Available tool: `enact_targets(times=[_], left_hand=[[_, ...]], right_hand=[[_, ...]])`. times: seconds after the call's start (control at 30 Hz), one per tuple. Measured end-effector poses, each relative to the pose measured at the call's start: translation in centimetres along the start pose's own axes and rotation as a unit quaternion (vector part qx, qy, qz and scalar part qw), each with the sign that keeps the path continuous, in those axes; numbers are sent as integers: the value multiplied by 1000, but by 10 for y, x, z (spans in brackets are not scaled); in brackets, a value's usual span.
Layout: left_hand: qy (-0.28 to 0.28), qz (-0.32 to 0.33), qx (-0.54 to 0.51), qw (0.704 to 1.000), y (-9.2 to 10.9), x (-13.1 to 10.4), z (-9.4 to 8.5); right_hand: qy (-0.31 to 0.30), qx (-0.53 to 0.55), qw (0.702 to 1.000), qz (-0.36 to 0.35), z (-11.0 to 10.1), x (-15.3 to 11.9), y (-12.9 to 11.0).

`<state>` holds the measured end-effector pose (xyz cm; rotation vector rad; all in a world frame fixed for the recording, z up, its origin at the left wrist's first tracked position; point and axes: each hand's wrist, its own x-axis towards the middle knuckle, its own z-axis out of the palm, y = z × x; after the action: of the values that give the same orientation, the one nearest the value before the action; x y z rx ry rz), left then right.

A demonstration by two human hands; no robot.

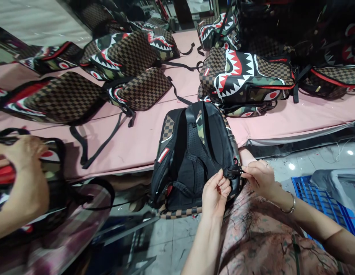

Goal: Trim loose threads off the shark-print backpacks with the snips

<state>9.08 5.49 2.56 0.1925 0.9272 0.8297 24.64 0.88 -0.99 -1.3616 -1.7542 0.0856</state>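
Note:
A black-backed backpack [191,145] with checkered and camouflage sides leans against the table edge in front of me, its shoulder straps and padded back facing up. My left hand [216,191] is closed in a pinch at a black strap end [227,172] by the backpack's lower right side. Close beside it, my right hand [259,177] is closed on small dark thread snips [237,172], which point left toward the strap end. The snips are small and partly lost against the black fabric.
Several checkered shark-mouth backpacks [234,76] lie on the pink-covered table [131,145]. At the left, a co-worker's hand [28,172] rests on another backpack [55,164]. On the floor at right stands a blue plastic crate [323,202] with grey material over it.

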Motion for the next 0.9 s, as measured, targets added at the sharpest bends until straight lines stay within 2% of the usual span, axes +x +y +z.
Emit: enact_targets(times=[0.07, 0.13, 0.2, 0.23, 0.27, 0.3, 0.33, 0.37, 0.43, 0.47, 0.5, 0.53, 0.57, 0.6, 0.7, 0.73, 0.77, 0.8, 0.83, 0.9], left_hand=[[-2, 28, 24, 999, -2, -1, -2], [-2, 68, 74, 995, -3, -3, -5], [1, 116, 164, 980, -4, -5, -10], [5, 151, 228, 962, -4, -6, -13], [13, 199, 301, 933, -3, -7, -17], [26, 264, 377, 888, -1, -7, -22], [43, 341, 447, 826, 1, -8, -28], [62, 419, 507, 751, 3, -8, -34], [102, 552, 579, 591, 7, -7, -46], [116, 598, 594, 525, 9, -6, -51], [123, 629, 602, 477, 10, -5, -54], [123, 644, 608, 449, 11, -5, -56], [112, 643, 616, 442, 12, -6, -56], [80, 623, 631, 456, 13, -8, -56], [-94, 486, 668, 555, 25, -20, -55], [-141, 442, 669, 581, 36, -23, -58], [-156, 415, 665, 601, 50, -24, -63], [-128, 411, 663, 613, 69, -24, -71], [-69, 414, 667, 616, 90, -20, -79], [138, 457, 633, 609, 136, -6, -98]], right_hand=[[-6, 89, 995, 53, 2, 0, -1], [-17, 203, 968, 144, 4, 0, -3], [-26, 324, 910, 258, 7, -1, -4], [-28, 378, 873, 306, 8, -1, -3], [-29, 423, 839, 342, 10, -1, -2], [-30, 455, 812, 365, 11, 0, 0], [-32, 472, 797, 377, 14, 1, 3], [-36, 474, 794, 379, 16, 2, 7], [-41, 439, 822, 360, 23, 6, 18], [-39, 407, 845, 346, 27, 9, 26], [-36, 364, 868, 335, 31, 11, 34], [-33, 319, 889, 328, 36, 14, 42], [-30, 276, 903, 327, 41, 17, 51], [-28, 242, 912, 331, 45, 20, 60], [-23, 191, 917, 349, 59, 34, 85], [-22, 188, 916, 354, 63, 41, 92], [-22, 184, 915, 359, 67, 49, 99], [-20, 182, 914, 362, 72, 59, 104], [-15, 182, 913, 364, 78, 70, 109], [-3, 191, 914, 359, 90, 94, 114]])
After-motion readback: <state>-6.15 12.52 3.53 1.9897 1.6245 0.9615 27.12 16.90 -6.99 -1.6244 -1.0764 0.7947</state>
